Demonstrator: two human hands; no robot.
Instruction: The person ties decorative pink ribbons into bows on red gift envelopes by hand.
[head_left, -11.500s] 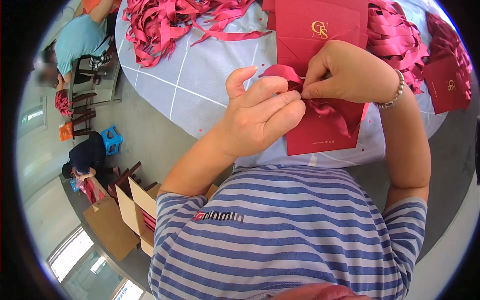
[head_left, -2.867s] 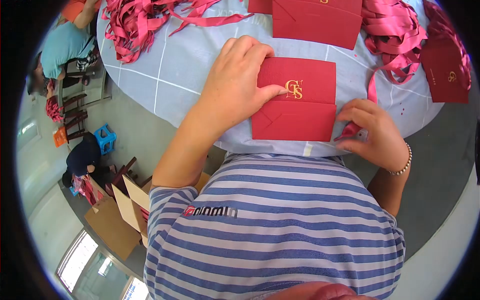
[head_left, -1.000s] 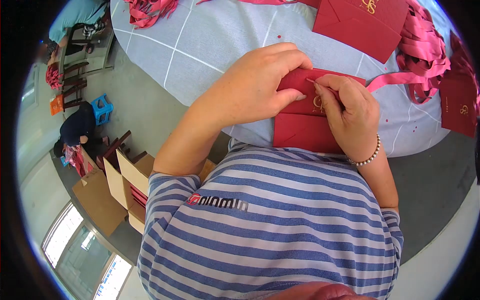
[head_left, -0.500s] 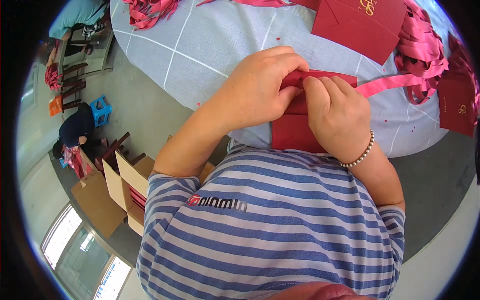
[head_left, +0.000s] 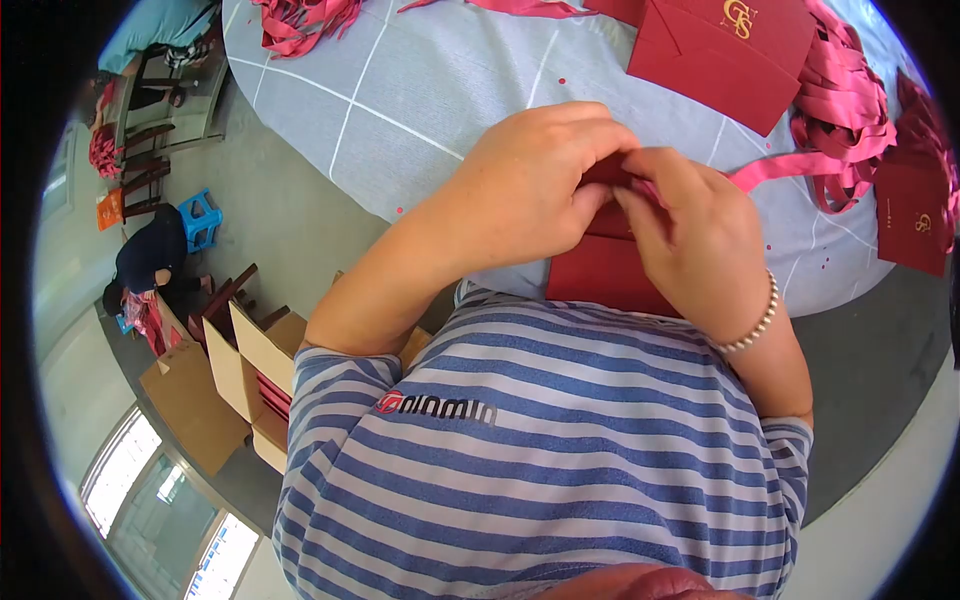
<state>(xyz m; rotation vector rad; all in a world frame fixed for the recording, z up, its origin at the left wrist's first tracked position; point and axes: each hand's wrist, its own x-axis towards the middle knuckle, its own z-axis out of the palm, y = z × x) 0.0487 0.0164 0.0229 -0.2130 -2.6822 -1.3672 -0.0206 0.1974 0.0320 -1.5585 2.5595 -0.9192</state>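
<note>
A dark red paper gift bag (head_left: 610, 272) lies at the table's near edge, against my striped shirt. My left hand (head_left: 535, 185) is closed on the bag's upper edge, its thumb and fingers pinching the paper. Close against it, my right hand (head_left: 705, 235), with a beaded bracelet at the wrist, is closed in a pinch. A bit of pink ribbon (head_left: 652, 192) shows between its fingers. From behind this hand, a strip of ribbon (head_left: 785, 168) runs right towards a heap of ribbon (head_left: 845, 95). The fingers hide the bag's top edge and the ribbon's end.
More red bags with gold lettering lie at the top (head_left: 720, 60) and far right (head_left: 910, 215) of the checked tablecloth (head_left: 440, 70). Another ribbon bundle (head_left: 305, 25) is at the upper left. Open cardboard boxes (head_left: 240, 350), a blue stool (head_left: 202, 222) and a bent-over person (head_left: 150, 250) are leftward.
My right hand has shifted slightly right and rolled, so its thumb and index now face my left fingers. Pink ribbon now shows in its pinch. The left hand has barely moved.
</note>
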